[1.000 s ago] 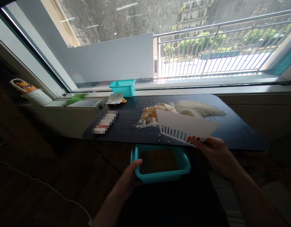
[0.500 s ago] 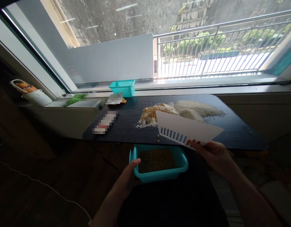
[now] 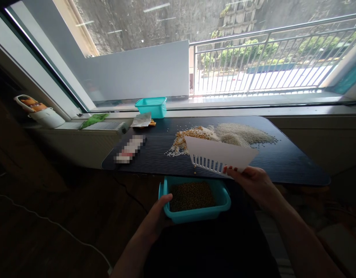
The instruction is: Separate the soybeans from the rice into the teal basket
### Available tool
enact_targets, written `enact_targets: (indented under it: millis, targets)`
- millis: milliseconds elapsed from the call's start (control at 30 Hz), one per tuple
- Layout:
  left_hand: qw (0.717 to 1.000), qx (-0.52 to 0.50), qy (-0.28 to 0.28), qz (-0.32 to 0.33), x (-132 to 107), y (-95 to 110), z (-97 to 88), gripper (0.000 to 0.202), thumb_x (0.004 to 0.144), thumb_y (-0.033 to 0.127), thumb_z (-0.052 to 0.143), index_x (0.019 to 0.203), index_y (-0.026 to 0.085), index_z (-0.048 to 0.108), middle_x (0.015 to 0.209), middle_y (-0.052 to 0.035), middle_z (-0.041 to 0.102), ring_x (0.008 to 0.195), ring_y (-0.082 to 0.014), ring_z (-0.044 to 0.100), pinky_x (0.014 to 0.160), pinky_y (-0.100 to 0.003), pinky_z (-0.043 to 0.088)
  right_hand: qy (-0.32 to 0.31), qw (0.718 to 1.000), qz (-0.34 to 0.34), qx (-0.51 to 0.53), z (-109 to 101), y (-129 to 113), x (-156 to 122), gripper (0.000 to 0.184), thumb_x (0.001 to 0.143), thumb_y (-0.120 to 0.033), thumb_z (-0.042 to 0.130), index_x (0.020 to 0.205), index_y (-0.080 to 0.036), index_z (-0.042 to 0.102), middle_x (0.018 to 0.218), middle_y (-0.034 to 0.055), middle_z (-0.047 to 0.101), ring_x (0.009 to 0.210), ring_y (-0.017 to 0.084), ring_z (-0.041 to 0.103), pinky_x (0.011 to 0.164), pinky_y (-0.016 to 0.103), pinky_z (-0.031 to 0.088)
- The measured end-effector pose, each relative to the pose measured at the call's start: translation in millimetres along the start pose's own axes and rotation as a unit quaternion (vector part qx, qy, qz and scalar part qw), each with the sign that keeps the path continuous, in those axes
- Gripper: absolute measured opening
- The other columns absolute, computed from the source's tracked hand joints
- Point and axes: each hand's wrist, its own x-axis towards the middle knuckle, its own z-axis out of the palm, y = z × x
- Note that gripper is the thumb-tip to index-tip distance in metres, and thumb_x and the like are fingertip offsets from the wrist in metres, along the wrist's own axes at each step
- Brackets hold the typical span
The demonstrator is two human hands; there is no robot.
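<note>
My left hand (image 3: 160, 212) grips the left end of a teal plastic tub (image 3: 201, 216), thumb over its rim. Small round yellow-brown beans (image 3: 192, 196) cover the tub's bottom; it sits below the table's front edge. In my right hand (image 3: 254, 183) is a thin white scoop-like sheet (image 3: 221, 150) with a row of slots along its lower left edge. The sheet is tilted above the table, in front of a heap of yellow beans (image 3: 195, 133) mixed with white rice (image 3: 238, 133), and hides part of it. A couple of beans lie near the table edge.
The dark table (image 3: 154, 154) stands under a window. At its back left are a second teal tub (image 3: 151, 107) and a crumpled packet (image 3: 141, 120). A blurred-out flat item (image 3: 130, 148) lies at the left. A radiator (image 3: 105, 126) with a green cloth (image 3: 94, 120) is beyond.
My right hand has moved the white slotted sheet slightly left. My left hand and the bean tub stay in place.
</note>
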Motion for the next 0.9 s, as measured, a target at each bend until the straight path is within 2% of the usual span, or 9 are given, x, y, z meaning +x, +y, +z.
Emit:
enact_targets:
  millis: [200, 333, 500, 667, 900]
  targets:
    - [1.000, 0.003, 0.007, 0.003, 1, 0, 0.7, 0.064, 0.084, 0.042, 0.062, 0.138, 0.012, 0.047, 0.137, -0.0173, 0.058, 0.123, -0.0339, 0.056, 0.089, -0.044, 0.056, 0.010, 1.000, 0.006, -0.006, -9, -2, -3, 0.043, 0.066, -0.063, 0.074, 0.076, -0.022, 0.081, 0.081, 0.0048, 0.079, 0.075, 0.027, 0.072, 0.069, 0.034, 0.058]
    - [1.000, 0.002, 0.001, -0.002, 1, 2, 0.3, 0.066, 0.085, 0.042, 0.062, 0.142, 0.013, 0.044, 0.137, -0.0166, 0.058, 0.122, -0.0328, 0.057, 0.090, -0.043, 0.056, 0.016, 1.000, 0.002, 0.000, -8, -3, -1, 0.047, 0.064, -0.067, 0.073, 0.073, -0.021, 0.081, 0.079, 0.0053, 0.078, 0.075, 0.028, 0.072, 0.067, 0.034, 0.058]
    - [1.000, 0.004, 0.004, -0.005, 1, 2, -0.4, 0.065, 0.084, 0.042, 0.062, 0.141, 0.014, 0.045, 0.136, -0.0158, 0.059, 0.121, -0.0327, 0.058, 0.088, -0.042, 0.056, -0.012, 1.000, 0.013, 0.013, -9, -4, -3, 0.049, 0.061, -0.068, 0.075, 0.072, -0.021, 0.080, 0.080, 0.0065, 0.079, 0.078, 0.028, 0.072, 0.071, 0.034, 0.058]
    - [1.000, 0.015, 0.017, 0.000, -3, 4, 3.0, 0.064, 0.085, 0.042, 0.060, 0.141, 0.014, 0.046, 0.135, -0.0158, 0.060, 0.119, -0.0329, 0.059, 0.086, -0.042, 0.057, -0.010, 0.999, 0.029, 0.021, -13, -7, -10, 0.051, 0.059, -0.070, 0.075, 0.073, -0.022, 0.081, 0.083, 0.0067, 0.079, 0.079, 0.027, 0.072, 0.075, 0.036, 0.058]
    - [1.000, 0.013, 0.018, 0.001, -1, 3, -0.6, 0.065, 0.083, 0.043, 0.062, 0.139, 0.014, 0.048, 0.134, -0.0157, 0.061, 0.120, -0.0327, 0.059, 0.087, -0.042, 0.057, -0.053, 0.998, 0.013, 0.022, -6, -8, -13, 0.049, 0.062, -0.068, 0.074, 0.071, -0.020, 0.080, 0.079, 0.0074, 0.078, 0.074, 0.027, 0.071, 0.068, 0.034, 0.058]
